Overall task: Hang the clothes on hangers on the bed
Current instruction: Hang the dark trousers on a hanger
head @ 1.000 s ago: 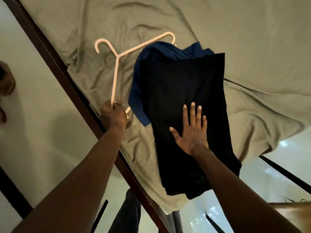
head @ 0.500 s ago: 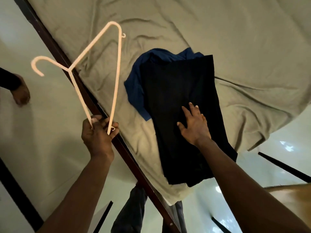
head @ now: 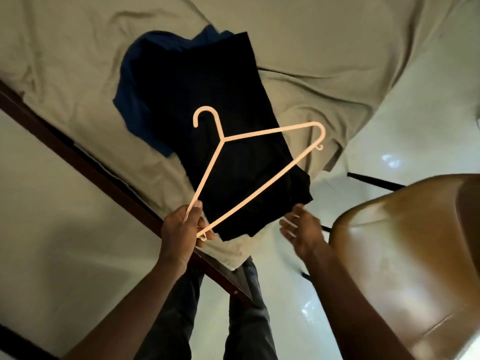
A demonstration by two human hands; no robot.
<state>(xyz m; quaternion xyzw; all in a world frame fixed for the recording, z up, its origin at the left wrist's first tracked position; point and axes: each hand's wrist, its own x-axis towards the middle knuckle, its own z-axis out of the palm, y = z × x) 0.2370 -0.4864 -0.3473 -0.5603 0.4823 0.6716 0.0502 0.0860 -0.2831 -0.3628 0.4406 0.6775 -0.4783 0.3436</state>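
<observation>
Fingers (head: 200,223) of left hand (head: 181,229) grip pale hanger (head: 259,133) over black garment (head: 207,87); right hand (head: 301,229) hovers, loosely spread.

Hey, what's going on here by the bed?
A person's left hand grips one corner of a pale pink plastic hanger, held over a folded black garment lying on a blue garment on the olive bedsheet. The right hand is open near the black garment's near edge. Nothing is on the hanger yet.
</observation>
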